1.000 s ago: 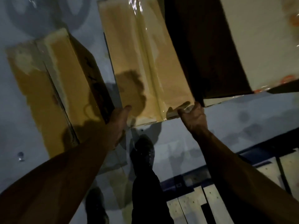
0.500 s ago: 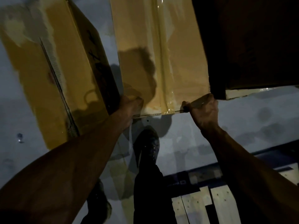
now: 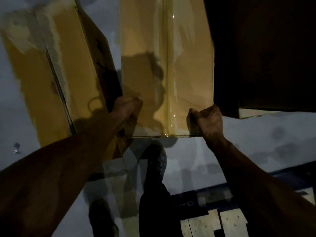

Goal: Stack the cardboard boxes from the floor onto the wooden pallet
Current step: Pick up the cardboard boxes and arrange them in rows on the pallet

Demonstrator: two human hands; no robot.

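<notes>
Taped cardboard box (image 3: 166,69) between both hands; left hand (image 3: 125,108) grips its near-left corner; right hand (image 3: 209,120) curls round near-right edge (wooden pallet (image 3: 213,224) lower right).

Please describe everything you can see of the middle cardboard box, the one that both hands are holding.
The middle cardboard box is tan, with a glossy strip of clear tape running lengthwise down its top face. It lies between another tan box and a dark box. The left hand grips its near left corner, the right hand its near right corner. Arm shadows fall across it. Its far end is out of frame.
</notes>
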